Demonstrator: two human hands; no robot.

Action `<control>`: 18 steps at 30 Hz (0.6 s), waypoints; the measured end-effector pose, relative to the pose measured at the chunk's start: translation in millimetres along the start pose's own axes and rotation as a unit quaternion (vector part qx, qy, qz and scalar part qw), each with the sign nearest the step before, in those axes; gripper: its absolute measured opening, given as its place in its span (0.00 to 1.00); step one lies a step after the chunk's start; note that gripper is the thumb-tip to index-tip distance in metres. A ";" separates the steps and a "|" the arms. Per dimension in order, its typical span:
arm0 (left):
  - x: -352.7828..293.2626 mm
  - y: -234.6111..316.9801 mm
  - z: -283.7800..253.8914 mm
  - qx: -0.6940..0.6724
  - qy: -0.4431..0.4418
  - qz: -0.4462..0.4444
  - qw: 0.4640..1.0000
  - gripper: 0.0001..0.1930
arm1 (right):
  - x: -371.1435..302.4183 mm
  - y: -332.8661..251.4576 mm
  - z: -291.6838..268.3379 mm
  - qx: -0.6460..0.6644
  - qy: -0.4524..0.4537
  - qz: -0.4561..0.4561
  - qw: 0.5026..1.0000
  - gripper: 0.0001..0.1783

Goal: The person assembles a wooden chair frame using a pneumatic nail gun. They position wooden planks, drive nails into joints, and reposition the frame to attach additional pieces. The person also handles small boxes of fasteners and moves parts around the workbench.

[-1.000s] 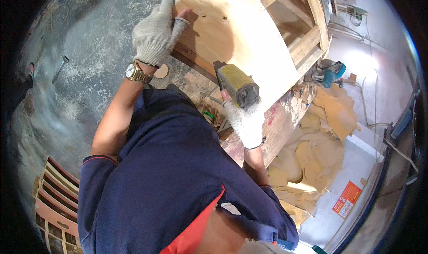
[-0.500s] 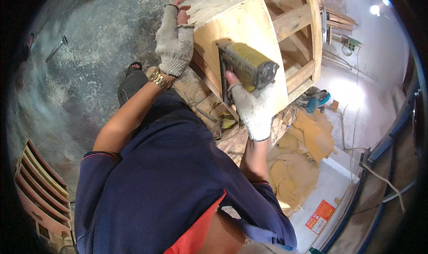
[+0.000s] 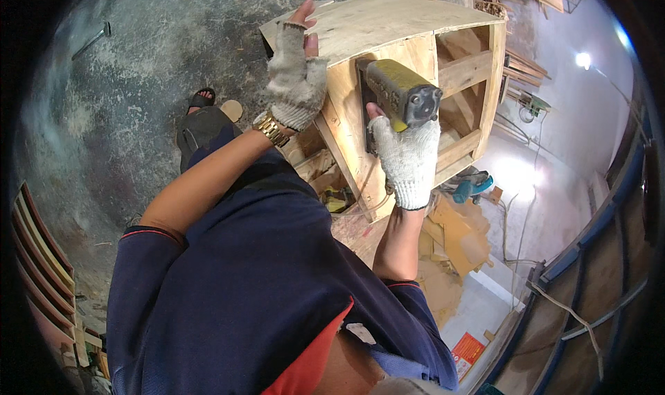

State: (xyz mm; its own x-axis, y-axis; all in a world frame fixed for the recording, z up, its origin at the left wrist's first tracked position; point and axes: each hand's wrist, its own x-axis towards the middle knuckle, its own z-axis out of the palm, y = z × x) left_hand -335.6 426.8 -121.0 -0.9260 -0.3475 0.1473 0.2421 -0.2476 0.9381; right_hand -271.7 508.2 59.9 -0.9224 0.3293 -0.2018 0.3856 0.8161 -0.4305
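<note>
In my right hand (image 3: 407, 163), gloved with bare fingertips, is a yellow and black nail gun (image 3: 400, 83). The hand wraps round its grip, and the tool lies against the light plywood side of a wooden frame piece (image 3: 344, 111). My left hand (image 3: 296, 73), in a similar grey-white glove, is at the near left edge of the curved plywood panel (image 3: 388, 22). Its fingers are stretched out and hold nothing that I can see. The nail gun's nose is hard to make out.
A hammer (image 3: 91, 41) lies on the grey floor at far left. Brown sheet offcuts (image 3: 454, 232) and a teal power tool (image 3: 472, 187) are on the right. Slatted curved pieces (image 3: 43, 256) stand at lower left. A cable (image 3: 571, 312) runs along the right side.
The view has shifted, so the wooden piece sits lower in it. My right hand still grips the nail gun against the side panel; my left hand stays outstretched by the curved edge.
</note>
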 end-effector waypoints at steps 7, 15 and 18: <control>-1.6 -5.9 2.4 -0.103 0.014 -0.023 0.994 0.30 | -17.5 1.5 15.0 0.012 -0.028 0.006 1.000 0.17; -0.8 -24.8 -0.9 -0.213 -0.001 -0.105 0.971 0.47 | -20.4 1.9 21.5 0.077 -0.021 0.014 0.997 0.14; -1.4 -29.7 0.5 -0.213 0.003 -0.050 0.976 0.48 | -18.5 1.9 18.8 -0.043 -0.033 0.006 0.999 0.15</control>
State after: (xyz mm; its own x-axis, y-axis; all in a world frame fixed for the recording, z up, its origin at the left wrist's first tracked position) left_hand -341.6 435.1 -149.0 -0.9498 -0.3075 0.0577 0.2496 -0.6335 0.7324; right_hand -253.5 494.6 46.3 -0.9134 0.3093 -0.2648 0.3900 0.8512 -0.3511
